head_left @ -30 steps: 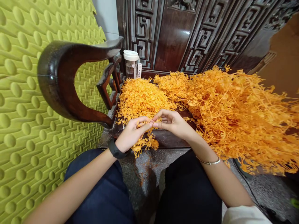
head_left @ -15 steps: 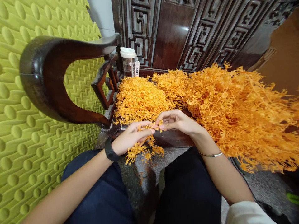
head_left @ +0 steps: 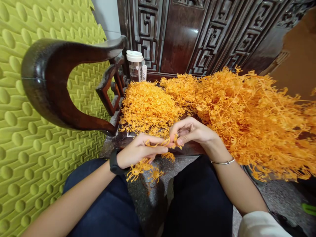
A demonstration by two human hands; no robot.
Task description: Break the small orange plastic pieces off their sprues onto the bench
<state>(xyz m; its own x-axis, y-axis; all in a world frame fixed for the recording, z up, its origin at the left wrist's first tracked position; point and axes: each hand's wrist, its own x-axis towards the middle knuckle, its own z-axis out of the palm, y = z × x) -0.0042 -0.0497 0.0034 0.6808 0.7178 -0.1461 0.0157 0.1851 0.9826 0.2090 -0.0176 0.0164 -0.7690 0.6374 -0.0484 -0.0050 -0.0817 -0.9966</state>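
Observation:
My left hand [head_left: 139, 151], with a black band at the wrist, is closed round a sprue of small orange plastic figures [head_left: 143, 168] that hang below it. My right hand [head_left: 191, 131], with a thin bangle, pinches one orange piece [head_left: 176, 140] at the end of that sprue. Both hands meet at the front edge of a dark wooden seat [head_left: 118, 140]. Behind them lies a heap of loose orange pieces [head_left: 148, 105]. To the right spreads a big tangle of orange sprues [head_left: 249, 121].
A curved dark armrest [head_left: 59, 85] stands at the left, before a green padded wall [head_left: 22, 158]. A clear bottle with a white lid [head_left: 135, 65] sits at the seat's back corner against a carved dark panel [head_left: 182, 36]. Speckled floor [head_left: 148, 194] shows between my knees.
Both hands have come down and nearer to me with the sprue. The right hand's fingers have curled into a pinch on a piece, and the hanging figures now dangle lower.

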